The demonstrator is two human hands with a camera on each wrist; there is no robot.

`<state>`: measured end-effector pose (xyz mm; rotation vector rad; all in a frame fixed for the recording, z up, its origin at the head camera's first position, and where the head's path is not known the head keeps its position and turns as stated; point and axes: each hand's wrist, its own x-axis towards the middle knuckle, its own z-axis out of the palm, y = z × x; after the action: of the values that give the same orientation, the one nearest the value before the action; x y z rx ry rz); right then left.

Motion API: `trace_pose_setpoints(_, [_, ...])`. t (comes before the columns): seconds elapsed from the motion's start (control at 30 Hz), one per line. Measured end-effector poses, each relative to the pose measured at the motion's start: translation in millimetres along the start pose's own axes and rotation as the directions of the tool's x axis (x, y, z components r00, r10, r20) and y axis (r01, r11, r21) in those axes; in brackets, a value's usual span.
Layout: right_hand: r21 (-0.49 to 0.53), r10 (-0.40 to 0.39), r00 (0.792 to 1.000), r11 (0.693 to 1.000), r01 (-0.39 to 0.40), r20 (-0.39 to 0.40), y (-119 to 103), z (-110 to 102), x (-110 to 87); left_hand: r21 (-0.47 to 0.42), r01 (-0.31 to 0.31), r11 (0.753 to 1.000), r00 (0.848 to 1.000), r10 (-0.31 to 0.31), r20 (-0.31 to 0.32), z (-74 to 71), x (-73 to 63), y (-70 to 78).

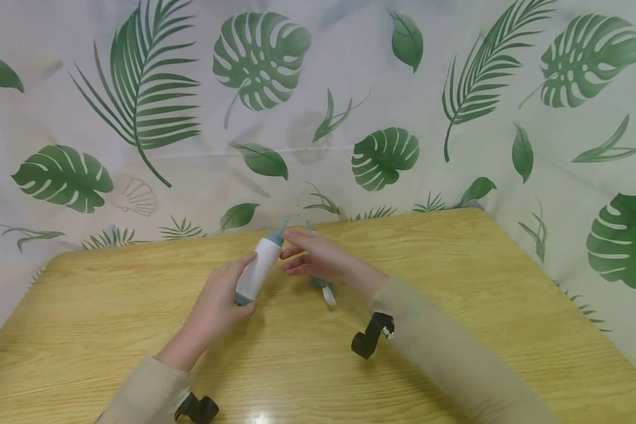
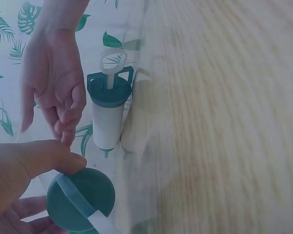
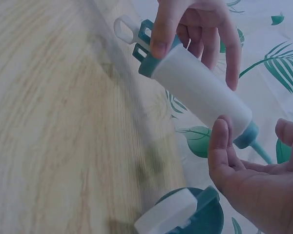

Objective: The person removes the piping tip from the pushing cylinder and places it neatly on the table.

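Note:
My left hand [image 1: 219,297] grips a large syringe [image 1: 259,268] with a white barrel, a teal tip and a teal end cap. In the right wrist view its loops and white ring handle show beside the left hand's thumb, and the syringe [image 3: 202,90] slants with its tip down to the right. My right hand [image 1: 318,259] is close by that tip, fingers loosely bent and holding nothing. A second syringe [image 2: 107,122] of the same kind is on the table, mostly hidden under the right hand in the head view.
The wooden table [image 1: 138,306] ends at a wall sheet [image 1: 318,147] printed with green leaves. Dark wrist cameras sit on both sleeves, one below the right forearm [image 1: 440,353].

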<state>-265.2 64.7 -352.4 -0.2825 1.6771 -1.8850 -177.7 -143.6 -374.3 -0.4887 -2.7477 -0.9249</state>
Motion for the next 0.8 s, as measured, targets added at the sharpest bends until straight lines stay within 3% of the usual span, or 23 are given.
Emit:
trace_pose_setpoints(0.17, [-0.071, -0.022, 1.0, 0.997, 0.023, 0.022, 2.0, -3.3, -11.2, 0.004, -0.057, 0.998, 0.998, 0.057, -0.015, -0.5, -5.8, 1.5])
trace_pose_setpoints(0.3, [-0.14, -0.043, 0.999, 0.989, 0.041, -0.01, 4.0, -3.6, -20.3, -0.019, -0.082, 0.996, 0.996, 0.082, -0.022, 0.2, -8.6, 1.5])
trace_pose_setpoints(0.53, [-0.307, -0.136, 0.99, 0.944, 0.118, -0.039, 8.9, -6.2, -40.6, -0.046, -0.191, 0.98, 0.981, 0.192, -0.001, -2.6, -10.0, 2.8])
trace_pose_setpoints(0.8, [-0.236, -0.148, 0.987, 0.963, 0.128, -0.07, 16.6, -7.7, -62.0, -0.062, -0.293, 0.954, 0.955, 0.296, 0.033, -4.7, -13.2, 5.7])
